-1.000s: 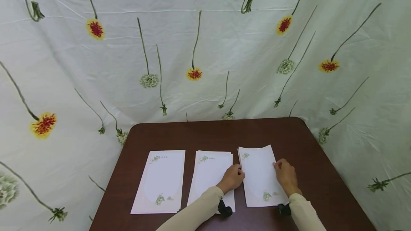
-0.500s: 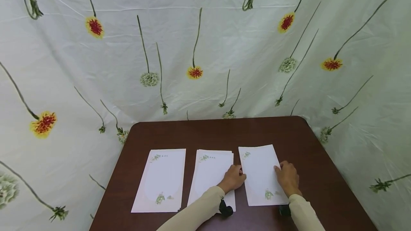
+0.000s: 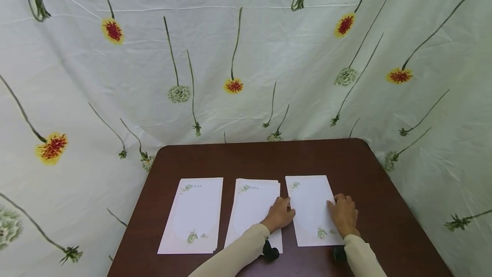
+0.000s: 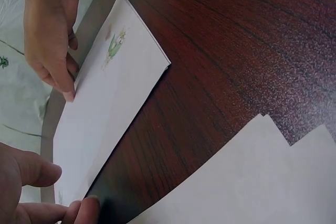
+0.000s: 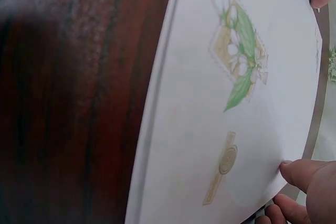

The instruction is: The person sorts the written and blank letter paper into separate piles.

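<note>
A small stack of white printed paper [image 3: 313, 213] lies at the right of the table, with a green plant motif near its top and bottom. My left hand [image 3: 279, 214] is at its left edge, thumb and curled fingertips closing on the border. On the opposite side my right hand [image 3: 343, 213] pinches the right edge, thumb on the top sheet. From the right wrist view, the right thumb [image 5: 302, 172] presses the paper while the other fingers tuck in at the edge. A second paper stack [image 3: 250, 208] lies partly under my left forearm, its sheets slightly offset.
A third paper stack [image 3: 191, 216] lies at the left of the dark brown wooden table [image 3: 253, 159]. Behind the table hangs a pale cloth [image 3: 207, 59] printed with flowers. A black device [image 3: 270, 251] sits at the left wrist.
The right paper stack, bowed at its top edge a second ago, now lies flat with its sheets more even. Both hands stay at its sides, with only slight shifts.
</note>
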A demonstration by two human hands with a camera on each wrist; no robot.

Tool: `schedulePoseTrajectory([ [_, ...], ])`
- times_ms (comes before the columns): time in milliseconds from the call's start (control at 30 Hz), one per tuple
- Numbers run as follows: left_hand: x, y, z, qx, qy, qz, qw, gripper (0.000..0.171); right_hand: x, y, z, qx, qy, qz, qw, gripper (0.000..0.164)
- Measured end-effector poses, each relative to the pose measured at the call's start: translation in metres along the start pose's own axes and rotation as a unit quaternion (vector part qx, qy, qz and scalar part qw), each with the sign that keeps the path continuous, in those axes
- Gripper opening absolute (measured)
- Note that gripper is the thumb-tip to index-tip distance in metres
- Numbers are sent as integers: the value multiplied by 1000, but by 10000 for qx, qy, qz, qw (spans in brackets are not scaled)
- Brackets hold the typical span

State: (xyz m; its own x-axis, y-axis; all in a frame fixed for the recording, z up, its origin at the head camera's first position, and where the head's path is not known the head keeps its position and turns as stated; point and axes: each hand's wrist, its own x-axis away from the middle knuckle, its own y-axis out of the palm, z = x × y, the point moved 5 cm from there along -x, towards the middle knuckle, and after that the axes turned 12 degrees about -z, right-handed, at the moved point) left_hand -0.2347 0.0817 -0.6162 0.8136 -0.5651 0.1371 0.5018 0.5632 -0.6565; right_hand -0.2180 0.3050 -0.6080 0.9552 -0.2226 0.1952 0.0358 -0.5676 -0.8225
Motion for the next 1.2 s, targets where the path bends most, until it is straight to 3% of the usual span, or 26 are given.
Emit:
schedulePoseTrajectory([
  [200, 5, -5, 3, 185, -50, 81, 9998, 12, 1, 1, -2, -52, 15, 36, 10000, 44],
  [367, 13, -20, 0, 277, -14, 597, 9978, 29, 1, 5, -14, 37, -155, 305, 9994, 44],
  [567, 23, -46, -15, 201, -387, 1033, 9937, 35, 3, 12, -47, 119, -529, 397, 9977, 35],
  [900, 57, -98, -63, 65, -1530, 1705, 9734, 36, 10, 33, -101, -172, -752, -282, 9966, 35],
  [1033, 73, -109, -82, 44, -1923, 1740, 9658, 40, 12, 46, -119, -39, -828, -643, 9945, 37],
  [1200, 91, -115, -93, 68, -2102, 1720, 9624, 40, 18, 62, -138, 218, -936, -950, 9908, 37],
])
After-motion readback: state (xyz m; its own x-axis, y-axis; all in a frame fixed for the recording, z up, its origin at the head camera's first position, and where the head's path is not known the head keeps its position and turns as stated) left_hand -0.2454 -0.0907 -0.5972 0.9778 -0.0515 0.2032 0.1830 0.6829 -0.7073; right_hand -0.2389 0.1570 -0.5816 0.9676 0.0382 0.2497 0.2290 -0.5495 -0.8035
